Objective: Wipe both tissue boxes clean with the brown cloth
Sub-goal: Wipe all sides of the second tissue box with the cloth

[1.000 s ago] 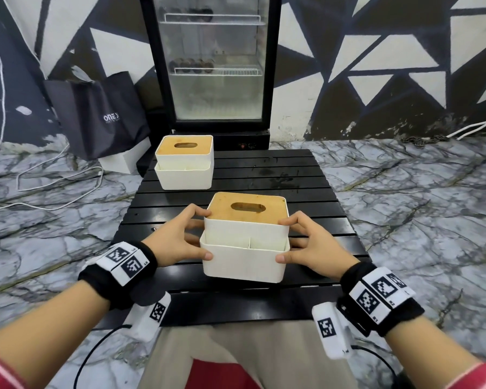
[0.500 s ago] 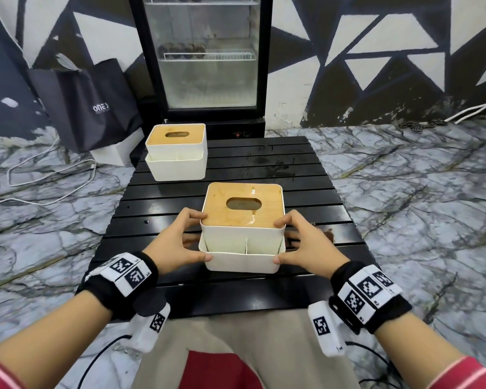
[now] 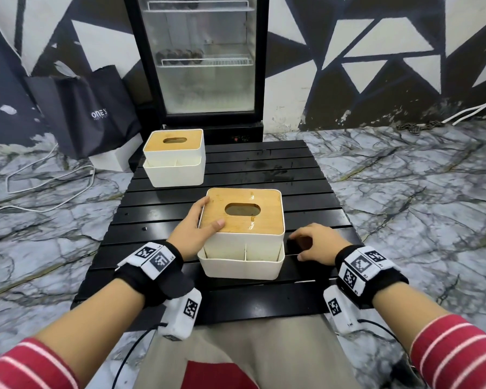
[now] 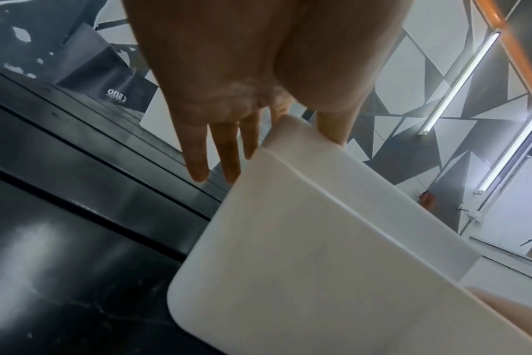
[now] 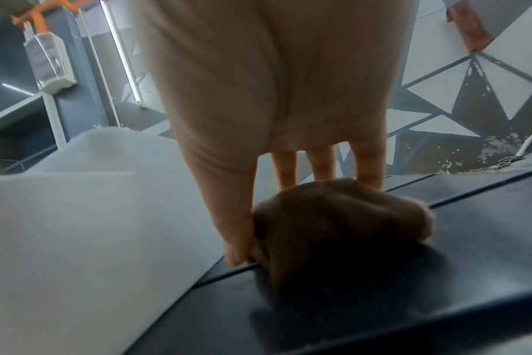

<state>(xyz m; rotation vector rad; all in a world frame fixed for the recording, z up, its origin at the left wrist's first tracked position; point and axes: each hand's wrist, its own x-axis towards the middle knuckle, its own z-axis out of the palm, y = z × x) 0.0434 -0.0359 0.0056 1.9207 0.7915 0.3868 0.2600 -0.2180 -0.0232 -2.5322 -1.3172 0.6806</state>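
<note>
The near tissue box (image 3: 242,248), white with a bamboo lid, stands on the black slatted table (image 3: 306,192). My left hand (image 3: 199,220) holds its left side, thumb on the lid and fingers along the wall; the left wrist view shows that wall (image 4: 304,240) close up. Just right of the box my right hand (image 3: 317,244) grips the crumpled brown cloth (image 3: 296,245) on the table. In the right wrist view the thumb (image 5: 237,228) and fingers close round the cloth (image 5: 340,221). The far tissue box (image 3: 174,158) stands at the table's back left, untouched.
A glass-door fridge (image 3: 208,66) stands behind the table. A black shopping bag (image 3: 87,110) leans on the wall at the left over a white box (image 3: 112,161). White cables (image 3: 48,186) lie on the marble floor. My lap is under the table's near edge.
My right hand let go of the near box's right side and now grips the brown cloth beside it. My left thumb moved up onto the lid.
</note>
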